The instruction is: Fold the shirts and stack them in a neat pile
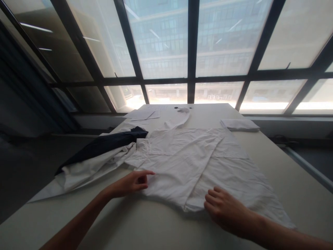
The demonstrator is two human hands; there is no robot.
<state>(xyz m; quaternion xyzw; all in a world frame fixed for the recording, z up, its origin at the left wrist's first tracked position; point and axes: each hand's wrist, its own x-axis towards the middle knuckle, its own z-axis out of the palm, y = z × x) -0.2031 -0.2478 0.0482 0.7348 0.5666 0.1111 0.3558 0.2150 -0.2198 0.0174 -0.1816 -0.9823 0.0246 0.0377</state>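
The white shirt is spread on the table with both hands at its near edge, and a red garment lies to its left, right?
Not quite. The garment left of the white shirt is dark navy, not red, as the head view shows. The left hand and right hand are at the near edge, on the table.

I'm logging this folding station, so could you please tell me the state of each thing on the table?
white shirt: spread flat, partly folded
left hand: on the shirt's near edge, forefinger out
right hand: fingers curled at the shirt's hem
dark garment: crumpled, on white cloth
folded white cloth: neatly folded
papers: lying flat
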